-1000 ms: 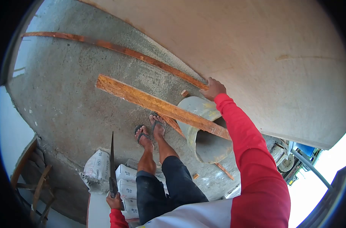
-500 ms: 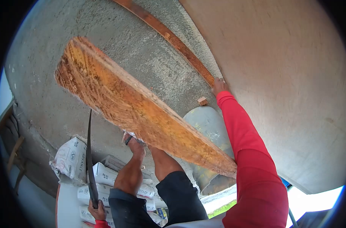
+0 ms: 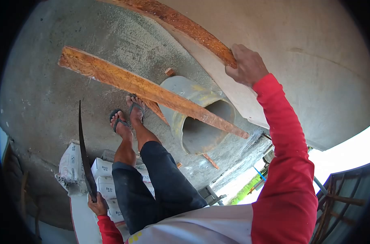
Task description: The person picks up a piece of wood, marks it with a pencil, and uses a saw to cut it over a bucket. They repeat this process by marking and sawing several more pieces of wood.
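Observation:
My right hand (image 3: 250, 67) is closed around the near end of a long reddish-brown wooden plank (image 3: 185, 28), which runs up and left beyond the top edge of the head view. In my left hand (image 3: 97, 205), low at the left, is a handsaw (image 3: 85, 158), its dark tapered blade pointing upward and seen nearly edge-on. Between my hands, a second wooden plank (image 3: 144, 87) lies across a hollow grey cylinder (image 3: 176, 122). A small wood block (image 3: 169, 72) sits on the floor by the cylinder.
A large plywood sheet (image 3: 315, 81) spans the right side. White bags (image 3: 105, 185) are stacked beside my legs. Another piece of wood (image 3: 154, 110) lies under the plank, near my sandalled feet (image 3: 134, 107). Pale sawdust covers part of the concrete floor (image 3: 38, 101).
My right hand has raised the long plank's end from the floor toward me. The view has shifted, showing the cylinder's opening and both feet. The handsaw remains in my left hand.

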`<state>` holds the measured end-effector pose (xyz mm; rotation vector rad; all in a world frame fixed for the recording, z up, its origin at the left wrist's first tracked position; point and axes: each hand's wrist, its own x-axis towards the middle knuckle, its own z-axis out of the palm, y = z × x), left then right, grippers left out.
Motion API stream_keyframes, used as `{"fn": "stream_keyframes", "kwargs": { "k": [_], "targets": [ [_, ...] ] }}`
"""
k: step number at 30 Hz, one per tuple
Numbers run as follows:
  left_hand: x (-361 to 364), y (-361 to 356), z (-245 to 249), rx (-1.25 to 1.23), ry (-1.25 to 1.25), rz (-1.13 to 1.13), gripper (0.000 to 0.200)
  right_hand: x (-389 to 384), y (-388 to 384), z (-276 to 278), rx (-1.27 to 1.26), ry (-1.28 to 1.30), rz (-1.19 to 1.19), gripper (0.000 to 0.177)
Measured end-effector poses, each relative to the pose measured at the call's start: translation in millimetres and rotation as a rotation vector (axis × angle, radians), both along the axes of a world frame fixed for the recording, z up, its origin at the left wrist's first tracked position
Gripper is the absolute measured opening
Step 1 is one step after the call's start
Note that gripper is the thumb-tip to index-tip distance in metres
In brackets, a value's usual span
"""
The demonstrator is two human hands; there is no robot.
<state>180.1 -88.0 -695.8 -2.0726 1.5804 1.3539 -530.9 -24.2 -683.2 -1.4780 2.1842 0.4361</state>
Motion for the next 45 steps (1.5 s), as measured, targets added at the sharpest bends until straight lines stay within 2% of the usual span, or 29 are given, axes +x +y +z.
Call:
{"fn": "stream_keyframes", "kwargs": {
  "k": [4, 6, 7, 9, 13, 15, 16, 19, 20, 23, 29, 32, 34, 35, 37, 39, 41, 43, 44, 45],
  "targets": [
    [-3, -6, 25, -0.098, 0.025, -0.169, 0.022, 73, 5, 130, -0.136, -0.137, -0.083, 0.032],
    [8, -5, 36, -0.046, -0.001, -0.153, 0.022, 118, 15, 161, -0.240, -0.195, -0.094, 0.037],
    [-5, -4, 48, -0.156, 0.085, -0.182, 0.021, 143, 15, 173, -0.255, -0.235, -0.106, 0.039],
    [-17, -1, 68, -0.127, 0.117, -0.067, 0.018, 186, 19, 185, -0.212, -0.309, -0.130, 0.041],
    [1, 22, 67, -0.111, 0.168, 0.120, 0.013, 250, 29, 173, -0.106, -0.410, -0.205, 0.043],
    [-11, 36, 82, -0.097, 0.209, 0.205, 0.013, 271, 43, 146, -0.170, -0.426, -0.192, 0.045],
    [6, 55, 68, -0.147, 0.212, 0.194, 0.014, 280, 55, 130, -0.200, -0.433, -0.195, 0.046],
    [6, 96, 72, -0.233, 0.189, 0.227, 0.014, 282, 86, 66, -0.189, -0.392, -0.199, 0.042],
    [8, 116, 69, -0.258, 0.232, 0.320, 0.013, 277, 97, 51, -0.170, -0.370, -0.213, 0.042],
    [-2, 163, 95, -0.234, 0.206, 0.383, 0.012, 267, 152, 15, -0.110, -0.344, -0.248, 0.040],
    [-37, 230, 155, -0.296, 0.201, 0.277, 0.011, 248, 250, -29, -0.010, -0.253, -0.269, 0.043],
    [-59, 240, 182, -0.340, 0.257, 0.168, 0.010, 253, 268, -22, -0.198, -0.236, -0.316, 0.042],
    [-63, 242, 192, -0.423, 0.340, 0.025, 0.009, 244, 301, -2, -0.410, -0.185, -0.350, 0.044],
    [-69, 241, 198, -0.386, 0.414, 0.015, 0.009, 242, 321, 6, -0.518, -0.152, -0.356, 0.046],
    [-84, 244, 204, -0.333, 0.561, 0.020, 0.007, 223, 383, 21, -0.458, -0.044, -0.607, 0.051],
    [-95, 252, 186, -0.298, 0.638, -0.034, 0.008, 201, 450, 27, -0.315, 0.003, -0.888, 0.049],
    [-118, 261, 181, -0.233, 0.638, -0.090, 0.009, 192, 507, 30, -0.352, -0.214, -1.205, 0.046],
    [-117, 275, 162, -0.197, 0.602, -0.299, 0.038, 206, 540, 8, -0.424, -0.284, -1.270, 0.048],
    [-134, 285, 174, -0.195, 0.596, -0.337, 0.038, 211, 546, 8, -0.466, -0.322, -1.301, 0.049],
    [-141, 301, 180, -0.219, 0.621, -0.352, 0.037, 215, 549, 4, -0.450, -0.220, -1.232, 0.048]
  ]
}}
